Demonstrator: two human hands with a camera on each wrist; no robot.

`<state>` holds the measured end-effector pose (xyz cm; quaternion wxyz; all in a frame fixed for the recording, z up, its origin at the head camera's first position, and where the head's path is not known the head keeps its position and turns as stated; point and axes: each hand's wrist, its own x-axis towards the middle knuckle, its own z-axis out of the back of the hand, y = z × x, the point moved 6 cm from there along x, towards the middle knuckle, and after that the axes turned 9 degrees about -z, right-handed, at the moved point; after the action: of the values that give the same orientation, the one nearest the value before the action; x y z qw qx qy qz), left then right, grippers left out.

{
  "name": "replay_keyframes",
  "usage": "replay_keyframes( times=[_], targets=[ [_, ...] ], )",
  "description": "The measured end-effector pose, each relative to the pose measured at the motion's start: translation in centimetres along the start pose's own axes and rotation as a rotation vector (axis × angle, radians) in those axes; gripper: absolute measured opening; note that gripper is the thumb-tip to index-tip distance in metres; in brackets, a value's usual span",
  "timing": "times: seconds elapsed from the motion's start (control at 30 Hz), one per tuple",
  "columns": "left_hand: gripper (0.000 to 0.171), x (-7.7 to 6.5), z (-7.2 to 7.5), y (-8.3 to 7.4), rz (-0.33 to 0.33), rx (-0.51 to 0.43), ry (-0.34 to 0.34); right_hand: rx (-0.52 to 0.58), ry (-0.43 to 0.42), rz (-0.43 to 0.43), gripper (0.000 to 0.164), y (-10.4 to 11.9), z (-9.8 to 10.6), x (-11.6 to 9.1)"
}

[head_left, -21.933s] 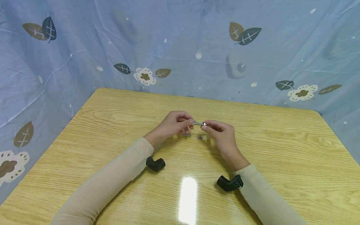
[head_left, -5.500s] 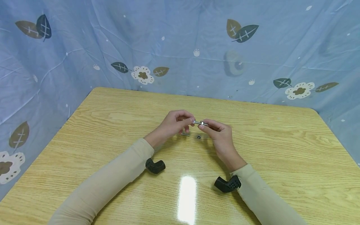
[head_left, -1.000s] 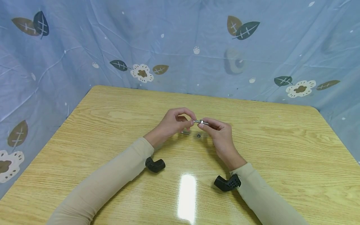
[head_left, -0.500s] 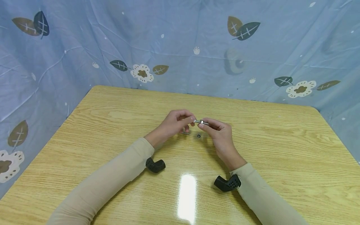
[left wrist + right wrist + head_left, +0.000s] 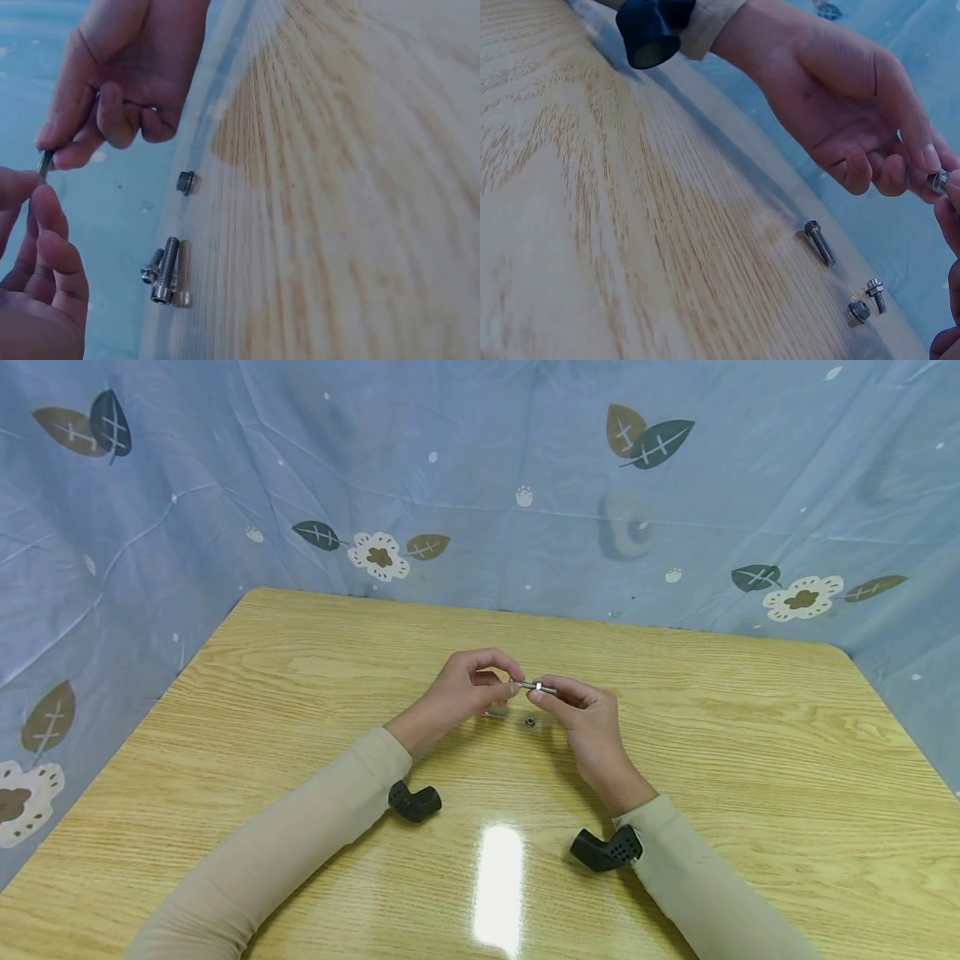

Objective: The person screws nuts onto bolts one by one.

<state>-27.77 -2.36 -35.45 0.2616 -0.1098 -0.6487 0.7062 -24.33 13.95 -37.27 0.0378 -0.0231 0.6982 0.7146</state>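
Above the table's middle, my left hand (image 5: 468,687) pinches one end of a silver bolt (image 5: 528,684) between thumb and index finger. A shiny hex nut (image 5: 538,687) sits partway along the bolt, whose tip sticks out beyond it to the right. My right hand (image 5: 592,718) pinches this nut with thumb and index finger. In the right wrist view, my left fingers (image 5: 930,156) grip the bolt's end (image 5: 937,181). On the table below lie a socket-head bolt (image 5: 820,242), a shorter bolt (image 5: 877,295) and a flanged nut (image 5: 859,311).
The wood-grain table (image 5: 300,860) has a far edge against a blue patterned curtain (image 5: 480,485). Black wrist cameras (image 5: 415,802) are strapped on both beige sleeves. A bright light reflection (image 5: 498,889) lies on the near tabletop.
Since the oldest frame, the nut has moved along the bolt toward my left hand, and the bolt's tip now protrudes. My left thumb and index finger have shifted back and forth at the bolt's end.
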Motion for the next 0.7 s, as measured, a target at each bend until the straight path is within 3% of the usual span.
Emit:
replay_keyframes(
  times=[0.2, 0.47, 0.7],
  targets=[
    [0.023, 0.05, -0.01, 0.0, -0.004, 0.002, -0.002, -0.004, -0.002, 0.007, 0.035, -0.01, 0.01, -0.01],
    [0.022, 0.15, -0.05, 0.53, 0.058, 0.017, -0.006, 0.0, -0.008, 0.007, 0.034, -0.04, -0.01, -0.07],
    [0.026, 0.11, -0.03, 0.39, 0.005, 0.013, 0.008, 0.014, -0.011, 0.012, 0.033, -0.08, -0.02, -0.09]
  ],
)
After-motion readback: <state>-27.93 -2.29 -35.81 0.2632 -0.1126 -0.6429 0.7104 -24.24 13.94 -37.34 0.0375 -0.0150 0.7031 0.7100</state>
